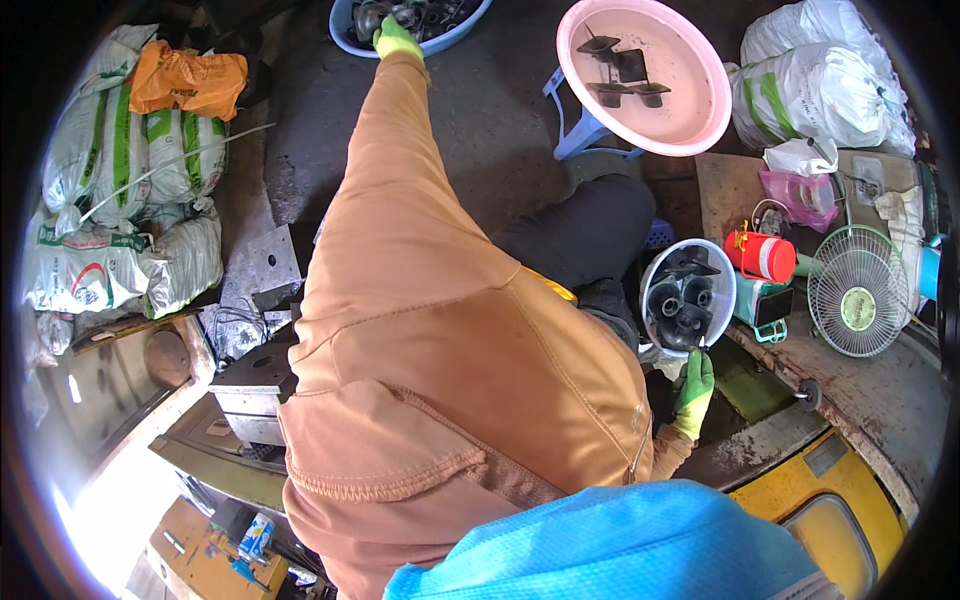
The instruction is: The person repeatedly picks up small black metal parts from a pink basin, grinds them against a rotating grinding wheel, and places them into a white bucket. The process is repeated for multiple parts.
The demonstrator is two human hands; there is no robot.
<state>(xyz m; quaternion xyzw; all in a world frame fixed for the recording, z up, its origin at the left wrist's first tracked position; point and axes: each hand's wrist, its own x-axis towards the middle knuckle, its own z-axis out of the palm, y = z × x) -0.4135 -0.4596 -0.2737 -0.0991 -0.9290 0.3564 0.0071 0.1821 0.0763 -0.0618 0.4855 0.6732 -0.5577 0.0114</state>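
Dark, smudgy floor (305,110) shows at the top. Far left, crinkly, shiny white sacks (178,155) lie in a pile under a wrinkly orange bag (188,80). Next, the green-gloved left hand (397,38) reaches into a round blue tub (458,38) of dark, lumpy parts (440,18); I can't tell if it pinches one. Then a smooth pink basin (690,95) with black pieces (630,66) inside sits over a blue stool (580,135). A round white basket (722,305) holds black, cup-shaped parts (690,318). The right hand (695,385), gloved too, is by its rim; its grip is too small to tell. Last is a round, wiry fan (857,309).

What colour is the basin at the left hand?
The basin is light blue, best seen in the head view.
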